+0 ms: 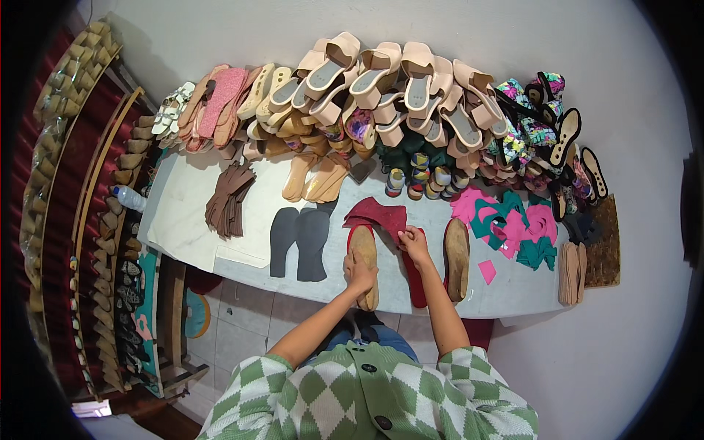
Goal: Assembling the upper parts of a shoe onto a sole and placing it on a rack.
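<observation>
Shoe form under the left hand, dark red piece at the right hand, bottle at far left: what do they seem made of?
Shoe form: probably wood, matt and unvarnished, from its mottled tan surface.
Dark red piece: perhaps fabric or soft synthetic leather, since it bends like thin sheet; can't tell which.
Bottle: likely clear plastic, glossy and see-through.

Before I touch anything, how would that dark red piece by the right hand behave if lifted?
The dark red piece would likely be floppy, since it looks thin and its surface bends beside the right hand. It is probably light for its size, being sheet-like. It seems unlikely to roll, as it spreads out broad rather than round.
</observation>
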A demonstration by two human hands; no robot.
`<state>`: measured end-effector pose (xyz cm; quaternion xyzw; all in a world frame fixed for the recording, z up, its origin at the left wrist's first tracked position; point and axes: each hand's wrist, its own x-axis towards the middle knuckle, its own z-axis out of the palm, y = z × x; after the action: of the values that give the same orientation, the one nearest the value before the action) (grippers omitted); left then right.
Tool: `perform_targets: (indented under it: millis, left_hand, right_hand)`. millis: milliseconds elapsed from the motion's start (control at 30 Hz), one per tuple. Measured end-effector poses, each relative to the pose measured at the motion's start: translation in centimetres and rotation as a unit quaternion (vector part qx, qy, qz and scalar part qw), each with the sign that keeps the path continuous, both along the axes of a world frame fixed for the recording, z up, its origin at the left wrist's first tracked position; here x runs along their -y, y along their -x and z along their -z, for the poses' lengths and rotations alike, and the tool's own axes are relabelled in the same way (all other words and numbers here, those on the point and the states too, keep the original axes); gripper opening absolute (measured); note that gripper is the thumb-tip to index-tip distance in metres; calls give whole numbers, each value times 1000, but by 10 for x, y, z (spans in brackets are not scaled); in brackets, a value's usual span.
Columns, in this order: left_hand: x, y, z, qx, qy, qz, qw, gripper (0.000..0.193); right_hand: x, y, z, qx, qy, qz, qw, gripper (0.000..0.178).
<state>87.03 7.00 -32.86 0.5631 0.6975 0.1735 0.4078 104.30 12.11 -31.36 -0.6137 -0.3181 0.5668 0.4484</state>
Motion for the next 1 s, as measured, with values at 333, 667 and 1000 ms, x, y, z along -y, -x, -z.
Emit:
perform_targets:
  millis: [333,667,1000]
  left_hand:
    - [-51,82,-4,395,-4,-189,899,72]
    - [-55,101,-27,596,153,-125,778,46]
    - [-56,102,8,464,130,-38,876,46]
  right_hand:
    - [-12,5,-93,-121,-119,-212,962,29]
    - [25,-3,-36,-100,58,-136,984,16]
    - [21,-9,-2,-66,64,-163,982,45]
